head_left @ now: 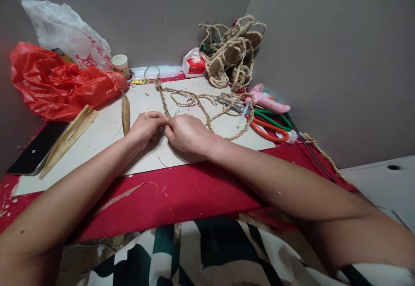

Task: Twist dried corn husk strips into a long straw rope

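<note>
A tan twisted rope (pixel 164 103) runs down from a metal ring (pixel 152 73) at the back of the white board (pixel 142 100). At its near end my left hand (pixel 147 126) and my right hand (pixel 186 133) meet, fingertips pinched together on it. The exact strands between the fingers are hidden. More of the rope lies in loops to the right of my hands. A dry brown husk strip (pixel 125 114) rests just left of my left hand, and a wider husk strip (pixel 68 141) lies farther left.
A black phone (pixel 37 147), red plastic bag (pixel 65 82), white bag (pixel 68 30) and paper cup (pixel 120 64) stand left. At the back are a tissue pack (pixel 194 64) and piled rope coils (pixel 231 56). A pink glue gun (pixel 266 98) and scissors (pixel 269 130) lie right.
</note>
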Available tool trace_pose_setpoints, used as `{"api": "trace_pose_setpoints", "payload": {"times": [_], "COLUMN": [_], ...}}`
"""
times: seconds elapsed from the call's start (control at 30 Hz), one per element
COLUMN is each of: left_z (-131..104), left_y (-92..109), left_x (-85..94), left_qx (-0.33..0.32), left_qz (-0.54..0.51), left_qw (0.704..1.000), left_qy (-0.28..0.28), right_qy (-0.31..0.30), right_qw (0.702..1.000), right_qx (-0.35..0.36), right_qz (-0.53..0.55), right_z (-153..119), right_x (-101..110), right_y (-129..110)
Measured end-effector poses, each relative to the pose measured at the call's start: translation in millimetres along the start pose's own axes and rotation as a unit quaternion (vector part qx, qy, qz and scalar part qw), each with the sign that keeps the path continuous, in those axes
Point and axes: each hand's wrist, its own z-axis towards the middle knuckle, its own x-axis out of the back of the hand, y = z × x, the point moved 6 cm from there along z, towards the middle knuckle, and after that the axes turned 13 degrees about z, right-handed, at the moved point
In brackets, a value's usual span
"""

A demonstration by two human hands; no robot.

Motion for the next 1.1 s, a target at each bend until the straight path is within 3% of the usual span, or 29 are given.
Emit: {"api": "trace_pose_setpoints", "payload": {"times": [0.27,0.4,0.47,0.57,0.63,0.7,0.73,0.77,0.83,0.93,1.0,1.1], "left_z": [-2,-1,0,1,1,0,0,0,-1,-1,-2,-1], "left_y": [1,2,1,1,1,0,-1,-1,-1,1,2,3], "left_x": [-1.5,0.6,1.6,3.0,3.8,4.0,4.1,4.2,4.1,4.8,5.1,4.3], "left_qx": [0.010,0.000,-0.002,-0.002,-0.002,0.008,0.015,0.021,0.026,0.013,0.000,-0.023], "left_qz": [-0.023,-0.009,-0.011,-0.035,-0.051,-0.055,-0.054,-0.053,-0.053,-0.048,-0.038,-0.026], "left_qw": [0.999,1.000,1.000,0.999,0.999,0.998,0.998,0.998,0.998,0.999,0.999,0.999], "left_qy": [-0.022,-0.005,-0.002,-0.007,-0.013,-0.019,-0.021,-0.020,-0.020,-0.011,-0.009,-0.016], "right_qy": [0.011,-0.004,-0.043,-0.081,0.003,0.152,0.190,0.185,0.087,-0.093,-0.143,-0.178], "right_qw": [0.996,0.991,0.985,0.974,0.972,0.953,0.939,0.927,0.896,0.823,0.803,0.804], "right_qx": [0.041,0.105,0.160,0.199,0.162,0.086,0.046,0.009,-0.074,-0.144,-0.154,-0.146], "right_qz": [-0.078,-0.086,-0.057,0.070,0.172,0.246,0.282,0.325,0.429,0.542,0.558,0.549], "right_z": [-4,-11,-18,-22,-12,0,6,12,23,24,22,23], "right_x": [-8,-18,-19,-7,14,37,40,38,18,-13,-19,-17], "right_y": [-8,-21,-32,-39,-28,-3,10,20,32,29,27,31]}}
